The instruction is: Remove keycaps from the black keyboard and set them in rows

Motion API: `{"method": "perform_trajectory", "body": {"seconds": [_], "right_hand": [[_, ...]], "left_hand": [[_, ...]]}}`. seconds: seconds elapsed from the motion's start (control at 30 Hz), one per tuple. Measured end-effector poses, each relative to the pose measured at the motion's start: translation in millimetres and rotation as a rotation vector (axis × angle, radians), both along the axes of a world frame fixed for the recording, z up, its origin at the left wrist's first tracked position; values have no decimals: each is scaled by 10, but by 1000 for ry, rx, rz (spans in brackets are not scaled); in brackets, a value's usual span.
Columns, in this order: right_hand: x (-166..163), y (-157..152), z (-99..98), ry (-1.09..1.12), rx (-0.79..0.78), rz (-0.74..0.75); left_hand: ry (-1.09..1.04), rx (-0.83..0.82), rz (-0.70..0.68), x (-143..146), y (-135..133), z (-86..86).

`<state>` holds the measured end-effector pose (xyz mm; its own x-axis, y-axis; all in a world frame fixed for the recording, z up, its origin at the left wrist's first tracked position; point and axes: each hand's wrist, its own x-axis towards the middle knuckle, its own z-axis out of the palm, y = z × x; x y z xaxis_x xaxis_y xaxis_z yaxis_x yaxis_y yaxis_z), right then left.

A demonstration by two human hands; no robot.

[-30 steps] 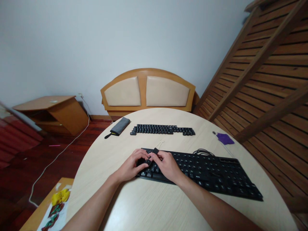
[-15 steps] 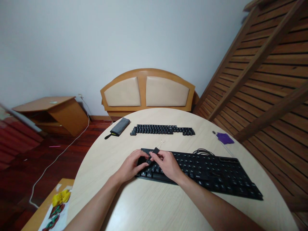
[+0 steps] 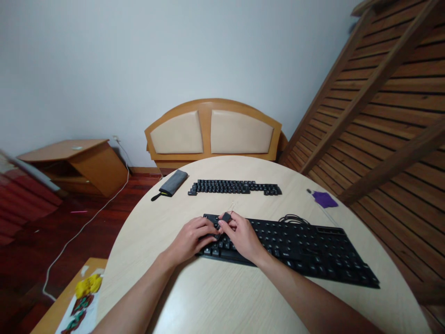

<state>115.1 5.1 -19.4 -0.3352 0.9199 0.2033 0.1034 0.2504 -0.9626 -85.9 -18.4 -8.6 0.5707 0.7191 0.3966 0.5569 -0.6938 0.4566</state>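
Note:
My right hand [image 3: 243, 236] is closed in a pinch around a black keycap puller [image 3: 226, 216], whose thin wire loops point away from me. My left hand [image 3: 191, 239] is also closed, thumb and forefinger on the dark lower end of the puller; the fingers partly hide what lies there. Both hands rest over the left part of a black keyboard [image 3: 306, 250]. Many of its keys look bare, with caps left along the near left edge. Behind it, loose black keycaps [image 3: 225, 186] lie in rows on the table.
The round pale table [image 3: 208, 297] also holds a grey pouch [image 3: 174, 183] at the back left, the coiled keyboard cable [image 3: 295, 219], and a purple cloth [image 3: 325, 199] beside a thin rod at the right. A stool with yellow cloth [image 3: 88, 285] stands low on the left.
The puller's handle has tipped more upright between my fingers, its wire end shifting slightly. My left fingers have closed in nearer to my right hand. The keyboard and loose keycaps stay put.

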Motion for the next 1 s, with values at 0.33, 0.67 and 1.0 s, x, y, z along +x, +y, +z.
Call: {"method": "perform_trajectory", "body": {"seconds": [0.33,0.67,1.0], "right_hand": [[-13,10,1,54,-29,-18],[-28,18,-17,42,-3,-30],[-25,4,-30,17,4,-24]], "left_hand": [[-8,77,7,5,-40,22],[-255,64,177,17,-18,-39],[-48,234,526,-216,673,97]]}}
